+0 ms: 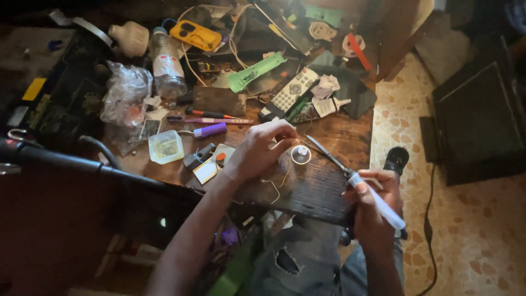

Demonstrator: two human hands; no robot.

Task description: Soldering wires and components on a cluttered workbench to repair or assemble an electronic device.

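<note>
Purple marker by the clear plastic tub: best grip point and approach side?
Grip the purple marker across its barrel near the middle, coming from above. It lies flat on the wooden bench, roughly left to right, with the clear tub close below-left and a thin pen just above, so a top-down pinch looks least obstructed.

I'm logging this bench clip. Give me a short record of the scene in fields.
setting: cluttered wooden bench, seen from above
left hand: pinching something small beside a round tin
right hand: holding a soldering iron, tip toward the tin
near left hand: thin wire, purple lighter, clear plastic box
farther back: remote, plastic bottle
</note>
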